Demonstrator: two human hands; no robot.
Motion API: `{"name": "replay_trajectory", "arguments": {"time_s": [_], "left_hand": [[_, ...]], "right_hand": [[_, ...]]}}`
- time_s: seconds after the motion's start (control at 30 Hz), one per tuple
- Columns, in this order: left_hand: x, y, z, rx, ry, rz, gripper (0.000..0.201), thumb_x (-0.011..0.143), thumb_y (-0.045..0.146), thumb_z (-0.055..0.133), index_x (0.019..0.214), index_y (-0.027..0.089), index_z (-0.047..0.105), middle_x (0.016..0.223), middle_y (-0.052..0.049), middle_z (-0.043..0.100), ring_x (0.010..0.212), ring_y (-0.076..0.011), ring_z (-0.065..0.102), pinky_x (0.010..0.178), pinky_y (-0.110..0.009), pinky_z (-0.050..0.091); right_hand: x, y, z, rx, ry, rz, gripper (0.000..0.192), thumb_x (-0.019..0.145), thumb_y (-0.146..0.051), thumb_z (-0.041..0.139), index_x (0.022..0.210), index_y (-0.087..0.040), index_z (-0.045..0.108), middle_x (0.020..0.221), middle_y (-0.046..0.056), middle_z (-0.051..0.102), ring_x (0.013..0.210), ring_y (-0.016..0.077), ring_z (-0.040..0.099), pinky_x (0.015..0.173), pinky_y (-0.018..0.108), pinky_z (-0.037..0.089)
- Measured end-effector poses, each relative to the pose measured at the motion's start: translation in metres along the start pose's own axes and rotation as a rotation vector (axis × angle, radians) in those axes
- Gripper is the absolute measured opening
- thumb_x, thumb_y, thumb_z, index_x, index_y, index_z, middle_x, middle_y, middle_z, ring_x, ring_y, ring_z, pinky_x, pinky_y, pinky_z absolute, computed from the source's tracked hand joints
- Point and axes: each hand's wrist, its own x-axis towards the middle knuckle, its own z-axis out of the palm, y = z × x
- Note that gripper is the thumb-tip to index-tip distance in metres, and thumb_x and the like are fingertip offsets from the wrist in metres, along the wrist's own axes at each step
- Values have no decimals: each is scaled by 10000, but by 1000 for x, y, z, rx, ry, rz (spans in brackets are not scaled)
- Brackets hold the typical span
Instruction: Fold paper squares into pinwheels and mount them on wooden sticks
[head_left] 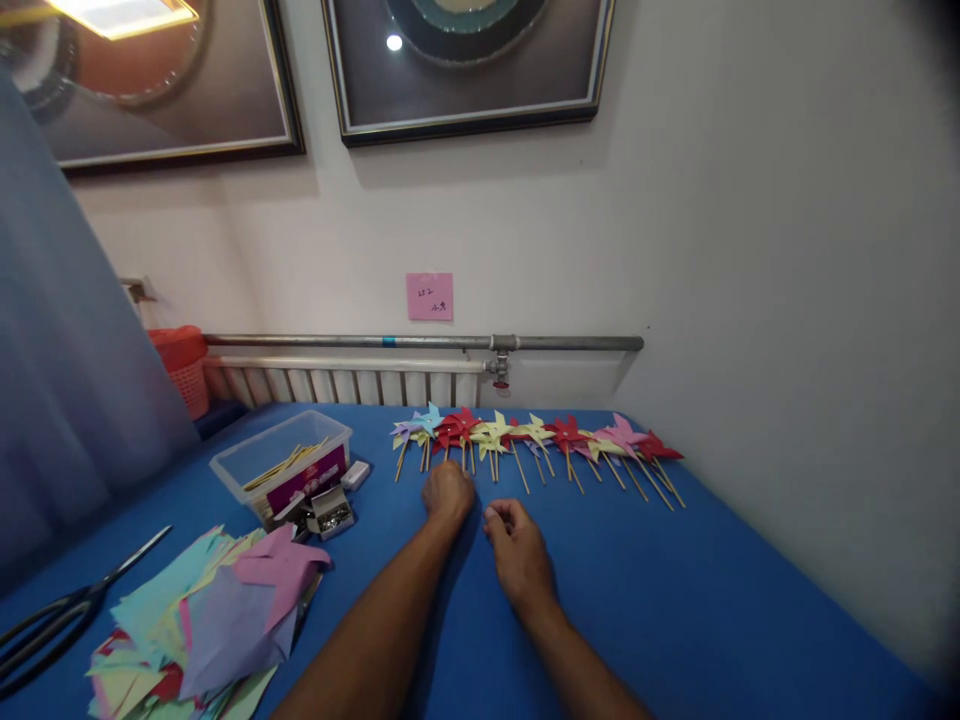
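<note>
Matt paper pinwheels (537, 431), wooden sticks (520, 468)

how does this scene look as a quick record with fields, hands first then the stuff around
left grip: at the near side of the pinwheels, fingertips hidden, hold unclear
right grip: fingers curled, over the blue surface, nothing visible held
pinwheels: row toward the wall; red, pale yellow, pink, light blue, purple
transparent plastic box: thin sticks inside
small open box: small metal pieces inside
paper pile: mixed colours, pink pinwheel-shaped piece on top
scissors: left of the paper pile
</note>
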Motion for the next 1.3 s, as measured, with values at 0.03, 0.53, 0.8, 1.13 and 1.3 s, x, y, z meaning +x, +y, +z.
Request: {"name": "replay_trajectory", "arguments": {"time_s": [0.03, 0.53, 0.8, 1.13, 1.3], "left_hand": [[-3, -1, -2, 0, -4, 10, 300, 936, 328, 505, 1067, 161, 717, 1119, -185, 728, 1092, -282, 672, 853, -328, 475], [-147, -100, -72, 134, -255, 479, 201, 895, 275, 525, 969, 223, 704, 991, -90, 709, 930, -219, 645, 815, -296, 449], [-171, -199, -133, 354, 452, 198, 303, 968, 293, 388, 968, 250, 688, 962, -93, 689, 901, -230, 621, 815, -337, 453], [-145, -212, -178, 531, 344, 425, 467, 788, 139, 552, 1232, 244, 654, 1341, -76, 633, 1290, -280, 503, 1080, -440, 365], [-129, -201, -172, 567, 140, 460, 423, 803, 89, 522, 1166, 241, 677, 1301, -96, 660, 1300, -265, 506, 1139, -490, 258]], "right_hand": [[0, 0, 0, 5, -3, -3, 237, 845, -457, 514, 845, -245, 619, 755, 18, 700, 711, 222, 673, 680, 319, 507], [-25, -21, 2, -144, -190, -159, 330, 898, -518, 483, 732, -246, 569, 615, -21, 610, 587, 185, 589, 588, 274, 410], [-27, -27, 4, -118, -236, -87, 325, 862, -514, 488, 698, -240, 548, 588, -26, 574, 566, 188, 580, 569, 281, 406], [-23, -23, 5, -131, -262, -52, 329, 859, -524, 479, 713, -237, 551, 624, -12, 613, 591, 196, 602, 580, 288, 414], [-23, -21, 4, -119, -255, -43, 322, 855, -525, 488, 728, -238, 560, 627, -14, 613, 602, 201, 605, 594, 293, 415]]}}
